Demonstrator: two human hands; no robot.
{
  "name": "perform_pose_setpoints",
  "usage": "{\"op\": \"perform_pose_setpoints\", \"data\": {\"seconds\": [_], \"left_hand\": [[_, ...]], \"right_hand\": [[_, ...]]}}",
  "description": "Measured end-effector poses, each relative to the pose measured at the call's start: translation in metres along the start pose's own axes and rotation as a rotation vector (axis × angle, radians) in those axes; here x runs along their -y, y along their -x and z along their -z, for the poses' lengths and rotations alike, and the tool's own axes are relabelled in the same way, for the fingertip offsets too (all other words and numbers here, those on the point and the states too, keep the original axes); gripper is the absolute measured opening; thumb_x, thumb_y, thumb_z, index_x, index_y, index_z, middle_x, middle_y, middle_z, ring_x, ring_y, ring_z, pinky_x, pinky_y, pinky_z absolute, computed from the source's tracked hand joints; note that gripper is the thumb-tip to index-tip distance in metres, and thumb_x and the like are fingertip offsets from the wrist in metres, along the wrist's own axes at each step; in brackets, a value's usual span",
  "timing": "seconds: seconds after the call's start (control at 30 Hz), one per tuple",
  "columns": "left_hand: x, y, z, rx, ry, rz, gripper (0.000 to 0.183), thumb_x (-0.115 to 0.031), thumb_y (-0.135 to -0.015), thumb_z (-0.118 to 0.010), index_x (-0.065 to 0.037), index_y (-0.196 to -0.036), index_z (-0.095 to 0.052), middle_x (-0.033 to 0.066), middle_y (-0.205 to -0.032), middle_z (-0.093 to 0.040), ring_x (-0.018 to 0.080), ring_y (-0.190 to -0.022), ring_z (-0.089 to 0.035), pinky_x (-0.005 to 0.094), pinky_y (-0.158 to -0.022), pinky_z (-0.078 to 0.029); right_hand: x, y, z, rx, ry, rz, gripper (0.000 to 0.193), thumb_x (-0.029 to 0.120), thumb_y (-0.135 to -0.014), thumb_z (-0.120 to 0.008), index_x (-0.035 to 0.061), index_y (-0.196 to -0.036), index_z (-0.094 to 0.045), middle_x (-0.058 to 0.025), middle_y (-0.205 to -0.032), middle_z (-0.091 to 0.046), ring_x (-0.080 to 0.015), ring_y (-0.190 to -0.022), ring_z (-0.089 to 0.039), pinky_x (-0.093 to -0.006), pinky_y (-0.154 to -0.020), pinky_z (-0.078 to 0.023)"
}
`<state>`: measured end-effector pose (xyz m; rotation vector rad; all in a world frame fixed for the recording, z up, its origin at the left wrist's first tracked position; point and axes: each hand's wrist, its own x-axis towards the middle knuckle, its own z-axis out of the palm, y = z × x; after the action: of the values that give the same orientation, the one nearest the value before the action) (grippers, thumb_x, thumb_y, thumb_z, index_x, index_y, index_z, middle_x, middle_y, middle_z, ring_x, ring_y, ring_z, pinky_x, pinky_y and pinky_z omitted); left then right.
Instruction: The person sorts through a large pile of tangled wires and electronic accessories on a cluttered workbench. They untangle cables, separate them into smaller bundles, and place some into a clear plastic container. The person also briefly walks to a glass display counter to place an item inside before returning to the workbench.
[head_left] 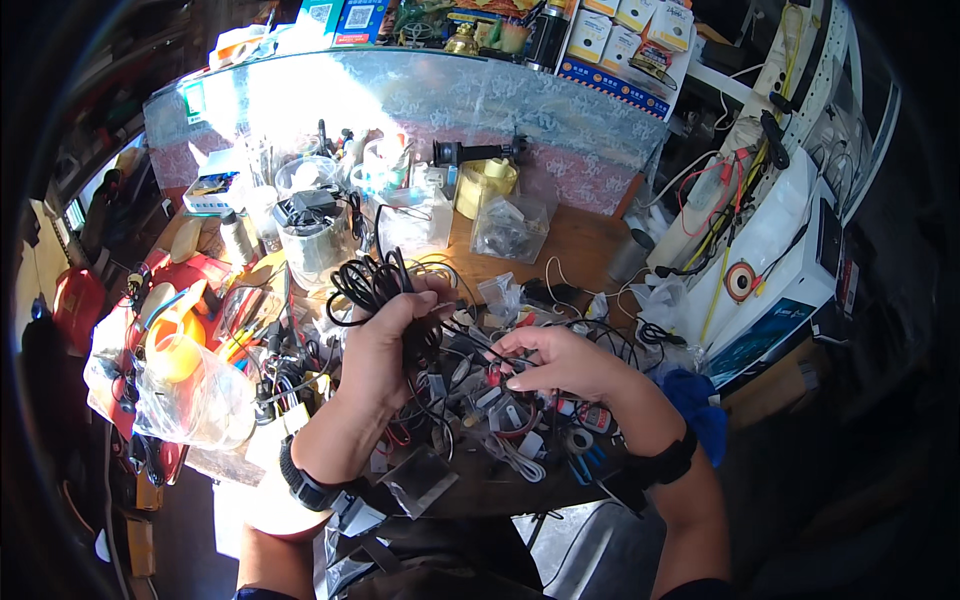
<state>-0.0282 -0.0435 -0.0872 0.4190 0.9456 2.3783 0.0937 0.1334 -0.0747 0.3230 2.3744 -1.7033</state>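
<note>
- Head view, left hand (383,340): closed round a black cable bundle (368,284), thumb laid across it, tip toward the forefinger.
- Black cable bundle: gathered in loops, raised over the table; loops stand out past the thumb side of the fist, away from the wearer and somewhat to the left. More dark strands show on the fist's right side and below it; their ends are lost among other cables.
- Right hand (562,362): thumb and fingers curved and parted, low over the heap, to the right of the bundle and apart from its loops. Whether a thin strand touches the fingertips, cannot tell.
- Heap of cables and small parts (510,420): mixed, spread beneath and between both hands; a small red piece (493,376) lies just by the right fingertips.
- White coiled cable (522,464): near edge of the heap.
- Blue-handled tool (592,457): near edge, right of the white coil.
- Small clear bag (420,482): flat, near edge, by the left wrist.
- Clear tub (313,250): beyond the left hand, black items on top.
- Yellow tape roll (487,190): far side, behind a clear box (508,228) of dark parts.
- Blue cloth (697,412): beside the right forearm.
</note>
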Motion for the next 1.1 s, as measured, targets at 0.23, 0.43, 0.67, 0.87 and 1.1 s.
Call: {"op": "perform_pose_setpoints", "data": {"seconds": [0.23,0.43,0.67,0.87,1.1], "left_hand": [[-0.005,-0.011,0.018,0.157,0.148,0.063,0.009,-0.008,-0.079,-0.053,0.001,-0.083,-0.052,0.0080,-0.068,-0.055,0.0182,-0.062,-0.055,0.0284,-0.063,-0.047],[-0.005,-0.003,0.011,0.194,-0.108,0.092,0.015,-0.009,-0.076,-0.051,0.003,-0.084,-0.053,0.0126,-0.075,-0.059,0.0202,-0.069,-0.058,0.0291,-0.065,-0.047],[0.005,0.007,0.003,0.387,-0.248,0.247,0.031,-0.004,-0.073,-0.053,0.008,-0.101,-0.056,0.0167,-0.096,-0.061,0.0252,-0.088,-0.062,0.0353,-0.083,-0.051],[0.011,0.013,0.000,0.387,-0.208,0.222,0.041,-0.001,-0.072,-0.052,0.009,-0.112,-0.052,0.0163,-0.105,-0.060,0.0239,-0.092,-0.061,0.0345,-0.083,-0.051],[0.015,0.019,-0.006,0.272,0.147,0.455,0.026,-0.002,-0.073,-0.061,0.003,-0.099,-0.060,0.0093,-0.093,-0.064,0.0152,-0.086,-0.060,0.0279,-0.076,-0.047]], "right_hand": [[-0.026,0.027,-0.014,-0.269,-0.011,0.014,0.020,0.004,-0.081,-0.057,-0.0035,-0.100,-0.058,-0.0024,-0.070,-0.059,-0.0067,-0.057,-0.054,-0.0197,-0.048,-0.040],[-0.013,0.051,-0.021,-0.297,-0.057,0.137,0.017,0.010,-0.092,-0.050,-0.0036,-0.093,-0.059,-0.0028,-0.062,-0.057,-0.0076,-0.054,-0.053,-0.0206,-0.051,-0.042],[0.014,0.049,-0.023,-0.348,-0.161,0.272,0.023,0.017,-0.095,-0.045,-0.0038,-0.094,-0.056,-0.0039,-0.066,-0.057,-0.0107,-0.059,-0.056,-0.0227,-0.059,-0.046],[0.012,0.035,-0.027,-0.404,-0.070,0.591,0.017,0.010,-0.093,-0.050,-0.0043,-0.099,-0.057,-0.0094,-0.099,-0.056,-0.0158,-0.092,-0.057,-0.0266,-0.082,-0.044],[0.008,0.028,-0.051,-0.569,0.445,0.851,0.010,0.001,-0.081,-0.059,-0.0034,-0.090,-0.060,-0.0142,-0.111,-0.053,-0.0257,-0.102,-0.055,-0.0326,-0.084,-0.045]]}}
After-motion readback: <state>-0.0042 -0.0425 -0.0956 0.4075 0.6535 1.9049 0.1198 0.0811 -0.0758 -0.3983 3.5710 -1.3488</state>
